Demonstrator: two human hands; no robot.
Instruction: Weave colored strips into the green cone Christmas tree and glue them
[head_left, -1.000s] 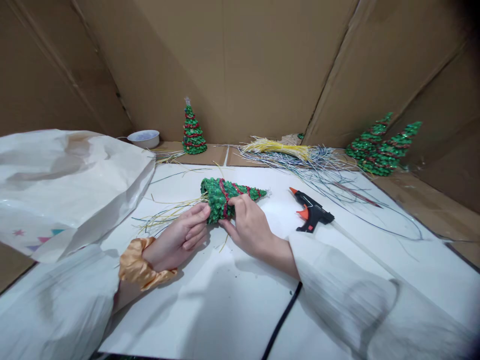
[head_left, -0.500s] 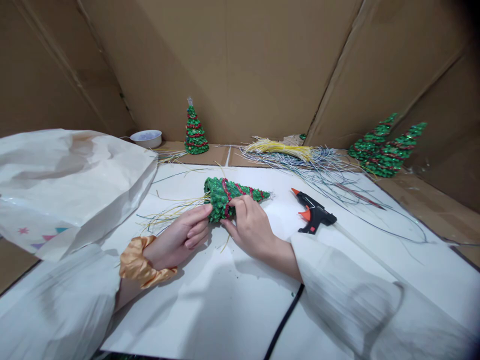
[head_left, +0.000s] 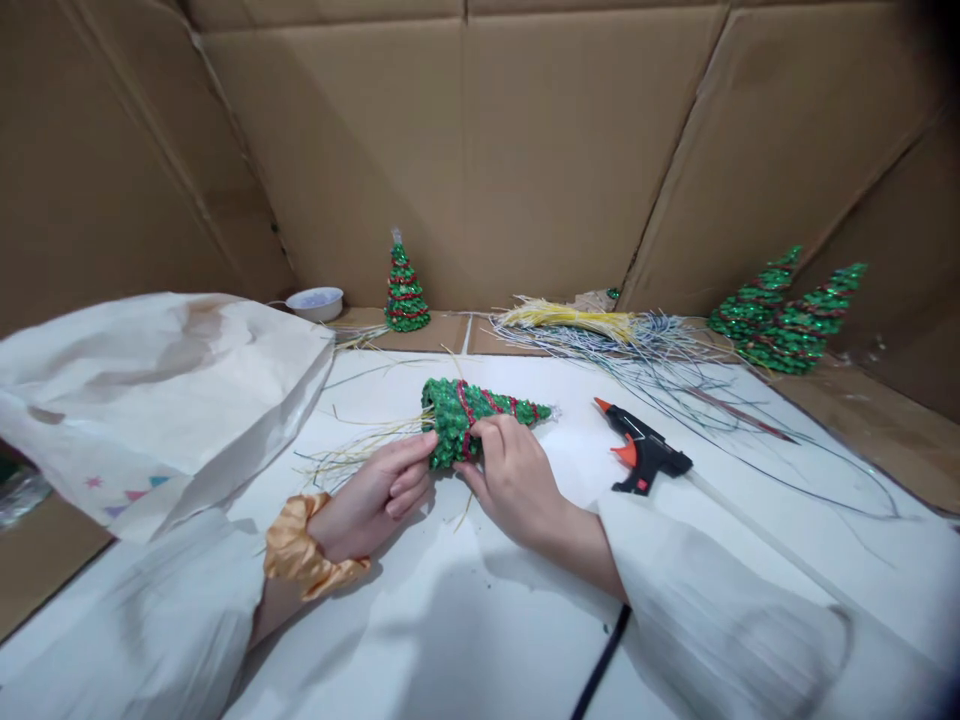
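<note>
A small green sequin tree (head_left: 459, 416) with a red garland lies on its side on the white sheet (head_left: 465, 600), tip pointing right. My left hand (head_left: 379, 492) has its curled fingers against the tree's wide base. My right hand (head_left: 511, 475) grips the tree's middle, thumb and fingers pressed on the red garland. Thin yellow and grey strands (head_left: 345, 455) trail out to the left of the base. A gold scrunchie (head_left: 304, 550) sits on my left wrist.
A black and orange glue gun (head_left: 641, 452) lies right of the tree, its black cord (head_left: 600, 670) running toward me. A white paper bag (head_left: 161, 400) is at left. A finished tree (head_left: 406, 288), a white bowl (head_left: 319, 302), a strand bundle (head_left: 592, 325) and two leaning trees (head_left: 787, 310) line the cardboard walls.
Everything has shifted lower in view as the camera tilted up. My hands stay on the tree in about the same grip.
</note>
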